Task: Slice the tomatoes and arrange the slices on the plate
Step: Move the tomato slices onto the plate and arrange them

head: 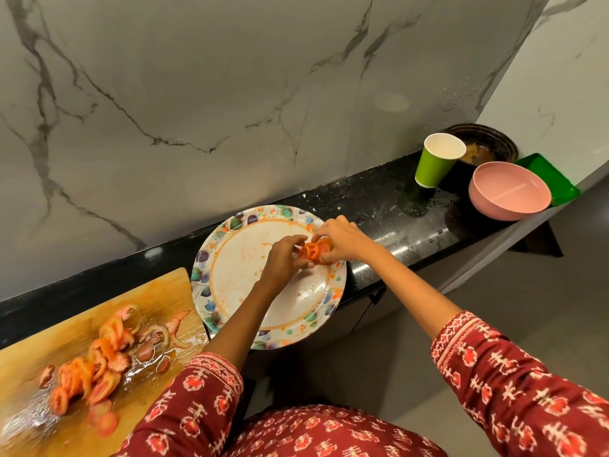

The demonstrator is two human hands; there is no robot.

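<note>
Both the left hand (pixel 286 255) and right hand (pixel 339 240) pinch a stack of tomato slices (pixel 314 253) above the plate (pixel 230 275)'s right rim; wet slices could slip onto the counter (pixel 389 206).

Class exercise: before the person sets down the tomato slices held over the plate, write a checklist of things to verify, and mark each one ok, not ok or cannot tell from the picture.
1. Slices held securely: left hand and right hand both pinch the tomato slices: ok.
2. Slices are above the plate: ok.
3. Plate has free room: only juice smears show: ok.
4. Plate rests fully on the counter: its near edge overhangs: not ok.
5. More slices wait on the cutting board: ok.
6. Number of slices held: cannot tell.
</note>
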